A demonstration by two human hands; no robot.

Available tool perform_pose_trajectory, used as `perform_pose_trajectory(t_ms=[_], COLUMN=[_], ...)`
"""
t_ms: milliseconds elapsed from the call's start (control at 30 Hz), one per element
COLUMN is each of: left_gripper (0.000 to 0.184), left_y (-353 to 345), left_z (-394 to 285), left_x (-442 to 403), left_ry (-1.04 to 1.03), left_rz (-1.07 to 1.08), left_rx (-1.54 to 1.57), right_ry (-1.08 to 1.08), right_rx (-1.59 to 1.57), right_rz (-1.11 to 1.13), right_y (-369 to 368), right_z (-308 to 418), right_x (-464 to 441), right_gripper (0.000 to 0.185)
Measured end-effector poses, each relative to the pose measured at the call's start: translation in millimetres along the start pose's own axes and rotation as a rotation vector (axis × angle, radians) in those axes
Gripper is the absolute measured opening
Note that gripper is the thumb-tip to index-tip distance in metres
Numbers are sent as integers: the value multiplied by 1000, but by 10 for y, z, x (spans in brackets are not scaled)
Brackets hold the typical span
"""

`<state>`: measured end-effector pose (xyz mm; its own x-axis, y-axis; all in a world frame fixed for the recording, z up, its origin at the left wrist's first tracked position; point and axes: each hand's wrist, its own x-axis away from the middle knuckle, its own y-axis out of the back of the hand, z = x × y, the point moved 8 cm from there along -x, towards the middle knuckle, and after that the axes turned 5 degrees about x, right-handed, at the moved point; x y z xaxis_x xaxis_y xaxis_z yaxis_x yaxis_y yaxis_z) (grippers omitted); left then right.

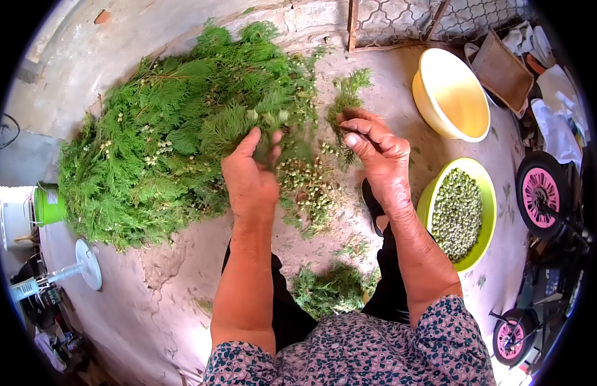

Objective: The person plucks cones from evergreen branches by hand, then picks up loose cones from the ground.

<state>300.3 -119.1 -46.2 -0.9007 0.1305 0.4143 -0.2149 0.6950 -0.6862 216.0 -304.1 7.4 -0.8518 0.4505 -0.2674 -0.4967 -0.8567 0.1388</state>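
The left hand (252, 177) holds a leafy green sprig (231, 126) with pale cones on it in front of the large pile of cut foliage (163, 141). Its thumb and fingers are slightly parted around the sprig (the fingertips are blurred, so their exact grip is hard to read). The right hand (383, 154) is nearly closed, the thumb drawn in against the bent fingers; dark green foliage shows beside its fingertips, though I cannot tell whether they pinch it or it lies behind them.

Loose cones (308, 193) are scattered on the floor (176, 276) between the hands and beyond, along the right edge of the pile. Near the right forearm stands a lime-green basin (486, 225) filled with small green cones, and beyond it a yellow basin (443, 96) is tilted. More foliage (330, 289) lies between the person's legs.
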Motion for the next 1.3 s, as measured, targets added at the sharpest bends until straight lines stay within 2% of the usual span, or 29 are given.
perform_pose_trajectory(t_ms=[67,133,233,267,333,433,467,500,567,667,733,800,933,1000,1033,1067,1133,1200,1233,1300], left_gripper=[18,16,21,21,25,28,27,27,26,27,29,28,29,31,38,38,45,47,42,32], left_y=[50,27,-111,-97,-223,-268,-287,-291,-243,-224,-224,-69,-225,-297,-352,-348,-497,-520,-466,-408], left_z=[-19,16,68,63,54,57,67,88,89,133,121,97,74,182,229,233,288,287,267,206], left_x=[27,36,49,43,51,92,95,96,74,6,-11,-59,-2,23,45,60,185,235,222,245], left_ry=[-20,3,78,74,41,47,52,55,21,71,23,-47,-61,45,88,88,143,189,194,161], left_rz=[-105,-116,56,52,220,244,279,279,205,232,248,86,209,292,395,395,601,578,542,442], left_rx=[-149,-102,-105,-107,-114,-126,-109,-110,-62,66,31,-116,-187,-235,-239,-239,-114,-38,-67,-96], right_ry=[51,125,123,101,83,42,147,252,228,182,167,151,259,448,421,437,490,540,591,597], right_rx=[52,86,59,46,83,170,255,338,355,307,280,207,198,212,248,371,472,403,332,382], right_rz=[16,33,44,63,58,39,12,-14,11,4,-6,-50,-124,-2,46,87,209,281,356,433], right_y=[23,2,-16,-35,-49,-16,-3,6,14,35,82,126,171,54,-8,-73,-239,-413,-491,-552], right_z=[103,217,223,200,168,130,235,331,314,269,274,275,361,491,474,566,579,592,615,627], right_x=[-22,-8,10,12,17,17,4,10,5,4,-15,-13,14,73,102,131,224,330,402,489], right_gripper=[18,19,19,18,19,19,20,20,19,19,17,16,21,28,32,35,32,29,25,25])
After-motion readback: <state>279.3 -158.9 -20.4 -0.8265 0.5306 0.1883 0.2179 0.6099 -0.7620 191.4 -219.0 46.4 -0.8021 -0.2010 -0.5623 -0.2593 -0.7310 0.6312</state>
